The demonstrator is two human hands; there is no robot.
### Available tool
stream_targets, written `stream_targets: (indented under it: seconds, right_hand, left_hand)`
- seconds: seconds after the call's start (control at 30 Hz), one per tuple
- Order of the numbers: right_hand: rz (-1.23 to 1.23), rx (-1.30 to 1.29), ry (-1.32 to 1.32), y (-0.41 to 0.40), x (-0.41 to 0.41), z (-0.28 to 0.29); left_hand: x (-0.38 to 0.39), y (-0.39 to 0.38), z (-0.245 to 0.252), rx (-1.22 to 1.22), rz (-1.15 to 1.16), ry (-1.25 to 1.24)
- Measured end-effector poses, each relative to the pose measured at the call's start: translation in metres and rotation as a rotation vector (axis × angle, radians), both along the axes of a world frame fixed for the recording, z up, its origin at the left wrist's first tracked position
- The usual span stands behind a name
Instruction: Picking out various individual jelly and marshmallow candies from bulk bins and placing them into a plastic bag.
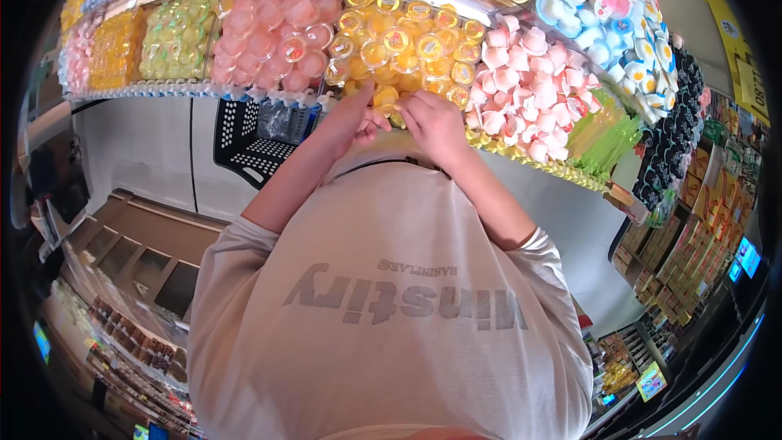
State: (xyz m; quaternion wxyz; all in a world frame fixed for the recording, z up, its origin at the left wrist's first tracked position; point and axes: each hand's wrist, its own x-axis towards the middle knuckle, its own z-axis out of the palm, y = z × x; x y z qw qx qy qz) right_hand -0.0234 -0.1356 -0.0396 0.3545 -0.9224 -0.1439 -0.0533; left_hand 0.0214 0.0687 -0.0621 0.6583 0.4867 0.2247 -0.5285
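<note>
My left hand (359, 117) is at the front edge of a display of yellow jelly cups (396, 43), its thumb raised and its fingers curled below. Beside it, my right hand (432, 122) pinches the rim of one yellow cup (386, 98) between thumb and fingertips. This cup sits between both hands, in front of the stacked ones. Whether my left fingers grip it or only touch it is hard to see. Several stacked cups have round stickers on their lids.
Pink jelly cups (269, 36) fill the section to the left, and pink-white wrapped pieces (525, 85) the right. A black perforated basket (256, 146) is below the left counter edge. Green packets (602, 140) and blue-white egg-pattern packs (635, 55) lie farther right.
</note>
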Motion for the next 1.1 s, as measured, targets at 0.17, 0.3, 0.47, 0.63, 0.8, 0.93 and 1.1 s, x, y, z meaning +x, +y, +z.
stream_targets:
  seconds: [0.17, 0.3, 0.47, 0.63, 0.8, 0.93, 1.1]
  right_hand:
    - [-0.144, -0.055, 0.071, -0.008, 0.024, -0.027]
    - [0.003, -0.188, 0.107, -0.001, 0.026, -0.048]
    - [0.155, -0.423, 0.202, 0.01, 0.031, -0.068]
    - [0.232, -0.529, 0.38, 0.018, 0.043, -0.055]
    - [0.321, -0.547, 0.387, 0.013, 0.05, -0.05]
    - [0.348, -0.609, 0.437, 0.013, 0.05, -0.053]
    - [0.285, -0.554, 0.55, 0.01, 0.052, -0.035]
  left_hand:
    - [0.006, 0.038, 0.021, 0.342, 0.022, -0.45]
    - [0.002, 0.059, 0.017, 0.335, 0.133, -0.56]
    - [-0.008, 0.05, 0.019, 0.281, 0.086, -0.565]
    - [-0.019, 0.041, 0.006, 0.185, 0.118, -0.602]
    - [-0.019, 0.04, 0.008, 0.172, 0.12, -0.614]
    - [-0.015, 0.041, 0.01, 0.19, 0.088, -0.628]
    - [-0.016, 0.034, 0.013, 0.182, 0.069, -0.647]
